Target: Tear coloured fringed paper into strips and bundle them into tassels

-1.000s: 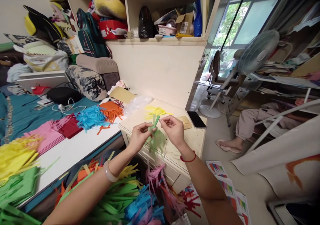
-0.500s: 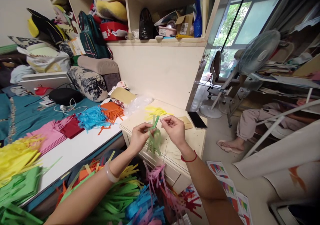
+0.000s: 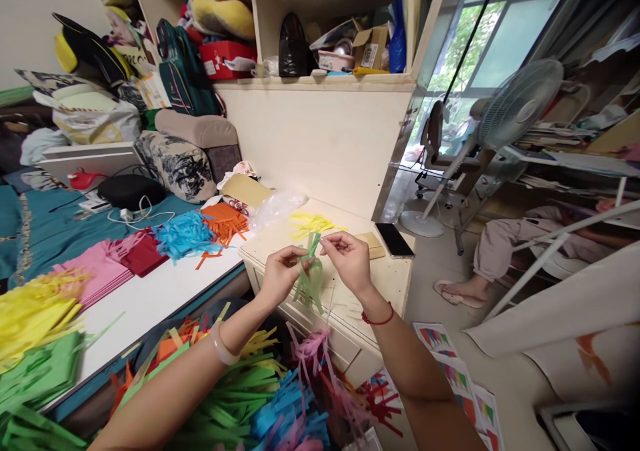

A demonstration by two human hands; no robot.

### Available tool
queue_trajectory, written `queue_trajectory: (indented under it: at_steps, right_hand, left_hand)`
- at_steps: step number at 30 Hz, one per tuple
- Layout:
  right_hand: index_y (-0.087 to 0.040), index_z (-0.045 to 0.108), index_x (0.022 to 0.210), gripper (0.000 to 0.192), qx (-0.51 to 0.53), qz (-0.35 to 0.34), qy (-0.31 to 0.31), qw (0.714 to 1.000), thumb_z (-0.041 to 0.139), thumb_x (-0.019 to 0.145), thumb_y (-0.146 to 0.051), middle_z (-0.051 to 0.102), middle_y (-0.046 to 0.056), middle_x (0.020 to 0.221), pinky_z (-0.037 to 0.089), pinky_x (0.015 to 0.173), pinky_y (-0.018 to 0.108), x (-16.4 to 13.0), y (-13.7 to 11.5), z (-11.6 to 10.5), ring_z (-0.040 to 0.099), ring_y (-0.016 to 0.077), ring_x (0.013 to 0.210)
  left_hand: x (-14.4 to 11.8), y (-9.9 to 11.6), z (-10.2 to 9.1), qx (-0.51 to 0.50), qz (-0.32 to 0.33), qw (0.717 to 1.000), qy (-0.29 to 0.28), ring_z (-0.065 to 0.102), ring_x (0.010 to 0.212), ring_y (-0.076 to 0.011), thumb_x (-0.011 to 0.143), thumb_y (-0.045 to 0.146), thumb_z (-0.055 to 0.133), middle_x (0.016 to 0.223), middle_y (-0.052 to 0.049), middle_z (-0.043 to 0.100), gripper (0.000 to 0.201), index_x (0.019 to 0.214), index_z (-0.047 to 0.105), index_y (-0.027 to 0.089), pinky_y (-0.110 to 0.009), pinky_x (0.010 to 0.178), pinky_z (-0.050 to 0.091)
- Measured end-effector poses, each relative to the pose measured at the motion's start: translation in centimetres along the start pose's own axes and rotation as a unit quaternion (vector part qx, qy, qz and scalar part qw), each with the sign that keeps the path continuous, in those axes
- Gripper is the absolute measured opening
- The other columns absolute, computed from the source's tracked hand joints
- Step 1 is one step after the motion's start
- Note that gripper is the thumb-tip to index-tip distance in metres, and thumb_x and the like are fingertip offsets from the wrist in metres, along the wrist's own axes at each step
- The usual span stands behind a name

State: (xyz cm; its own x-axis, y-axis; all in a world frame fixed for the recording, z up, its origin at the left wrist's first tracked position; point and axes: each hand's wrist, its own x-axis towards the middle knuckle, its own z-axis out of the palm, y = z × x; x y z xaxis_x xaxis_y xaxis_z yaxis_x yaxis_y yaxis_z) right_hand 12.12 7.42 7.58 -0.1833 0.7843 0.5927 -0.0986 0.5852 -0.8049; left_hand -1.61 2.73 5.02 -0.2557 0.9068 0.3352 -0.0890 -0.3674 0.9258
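Observation:
Over the cream cabinet top, my left hand (image 3: pixel 281 276) pinches a green paper tassel (image 3: pixel 311 284) near its upper end, and the cut strips dangle below the fingers. My right hand (image 3: pixel 349 259) is closed in a pinch right beside the tassel's top; what its fingertips hold is too small to tell. A thin white string (image 3: pixel 330 301) shows beneath the hands and leads down to a pink tassel (image 3: pixel 313 347) hanging at the cabinet front. Behind the hands lies a yellow fringed paper piece (image 3: pixel 313 224) on the cabinet (image 3: pixel 350 291).
A black phone (image 3: pixel 395 240) and a tan card (image 3: pixel 370 245) lie at the cabinet's right. Fringed paper stacks, including blue (image 3: pixel 184 235) and pink (image 3: pixel 95 271), line the white board (image 3: pixel 135 311). More strips cover my lap. A seated person's leg (image 3: pixel 493 257) and a fan (image 3: pixel 520 107) are at right.
My right fingertips have shifted slightly left, closer to the green tassel's top. My left hand keeps its hold, and the rest looks the same.

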Motion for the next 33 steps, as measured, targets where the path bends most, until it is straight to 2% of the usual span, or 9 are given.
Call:
queue_trajectory:
  at_steps: [4,10,16,19,23,26,29,31,33]
  right_hand:
    - [-0.016,0.068,0.075,0.017,0.028,0.013,-0.011,0.999,0.071,0.074,-0.033,0.065,0.001,0.060,0.050,0.058,0.025,0.1,-0.2,-0.1,0.061,0.0127,0.055]
    - [-0.017,0.069,0.091,0.024,0.082,0.045,-0.061,0.994,0.074,0.072,-0.030,0.064,-0.002,0.056,0.050,0.060,0.024,0.2,-0.4,-0.3,0.060,0.0112,0.054]
    - [-0.015,0.069,0.075,0.021,0.057,0.060,-0.082,0.993,0.078,0.065,-0.032,0.064,0.000,0.057,0.049,0.055,0.022,0.4,-0.4,-0.4,0.059,0.0102,0.052]
    - [-0.016,0.068,0.072,0.022,0.040,0.038,-0.082,0.995,0.075,0.068,-0.036,0.061,0.000,0.057,0.048,0.052,0.022,0.5,-0.3,-0.4,0.056,0.0099,0.050]
    - [-0.017,0.069,0.071,0.021,0.027,-0.013,-0.072,0.997,0.070,0.074,-0.037,0.066,0.004,0.070,0.050,0.059,0.025,0.6,0.1,-0.5,0.060,0.0136,0.065]
    - [-0.018,0.069,0.072,0.020,0.014,-0.044,-0.080,0.996,0.066,0.079,-0.036,0.066,0.006,0.077,0.049,0.064,0.027,0.7,0.3,-0.5,0.060,0.0159,0.076]
    - [-0.019,0.069,0.073,0.019,0.022,-0.054,-0.047,0.997,0.066,0.080,-0.036,0.066,0.005,0.078,0.050,0.071,0.028,0.9,0.1,-0.7,0.060,0.0157,0.078]
    - [-0.019,0.068,0.074,0.019,0.067,-0.044,-0.005,0.997,0.066,0.080,-0.037,0.066,0.004,0.079,0.050,0.077,0.030,1.1,-0.3,-1.4,0.062,0.0154,0.081]
    - [-0.020,0.063,0.076,0.023,0.137,-0.010,0.030,0.990,0.065,0.080,-0.043,0.063,0.001,0.071,0.051,0.068,0.028,1.3,-1.1,-2.6,0.061,0.0130,0.069]
  left_hand:
    - [-0.1,0.0,-0.3,0.038,0.038,0.999,-0.003,0.055,0.049,-0.0095,0.060,0.028,0.080,0.057,0.002,0.061,0.023,0.071,0.065,0.015,-0.021,0.051,0.047]
    - [-0.1,-0.3,-1.0,0.141,0.135,0.981,-0.014,0.059,0.057,-0.0108,0.073,0.027,0.070,0.069,-0.002,0.065,0.012,0.076,0.068,0.015,-0.022,0.055,0.048]
    - [-0.1,0.2,-1.4,0.265,0.240,0.934,-0.019,0.060,0.065,-0.0118,0.077,0.019,0.064,0.074,-0.003,0.066,0.005,0.080,0.068,0.017,-0.020,0.057,0.047]
    - [-0.3,0.7,-1.4,0.309,0.259,0.915,-0.029,0.060,0.064,-0.0121,0.080,0.019,0.060,0.075,-0.003,0.066,0.008,0.082,0.068,0.018,-0.020,0.058,0.047]
    - [-0.3,1.2,-1.7,0.382,0.269,0.883,-0.052,0.060,0.066,-0.0138,0.083,0.020,0.056,0.076,-0.004,0.064,0.011,0.085,0.067,0.020,-0.022,0.061,0.047]
    - [-0.2,1.5,-1.8,0.457,0.281,0.841,-0.067,0.059,0.069,-0.0155,0.086,0.019,0.051,0.078,-0.005,0.063,0.015,0.087,0.066,0.020,-0.024,0.062,0.045]
    - [-0.8,1.8,-1.3,0.550,0.254,0.787,-0.117,0.060,0.069,-0.0174,0.086,0.014,0.047,0.081,-0.007,0.064,0.020,0.088,0.066,0.018,-0.025,0.060,0.044]
    - [-2.1,1.7,-0.8,0.590,0.208,0.756,-0.194,0.060,0.065,-0.0184,0.082,0.007,0.046,0.081,-0.009,0.064,0.023,0.084,0.066,0.017,-0.027,0.058,0.043]
    - [-3.4,0.9,-0.3,0.568,0.141,0.754,-0.299,0.057,0.057,-0.0185,0.074,0.001,0.051,0.070,-0.008,0.063,0.022,0.070,0.066,0.017,-0.028,0.056,0.042]
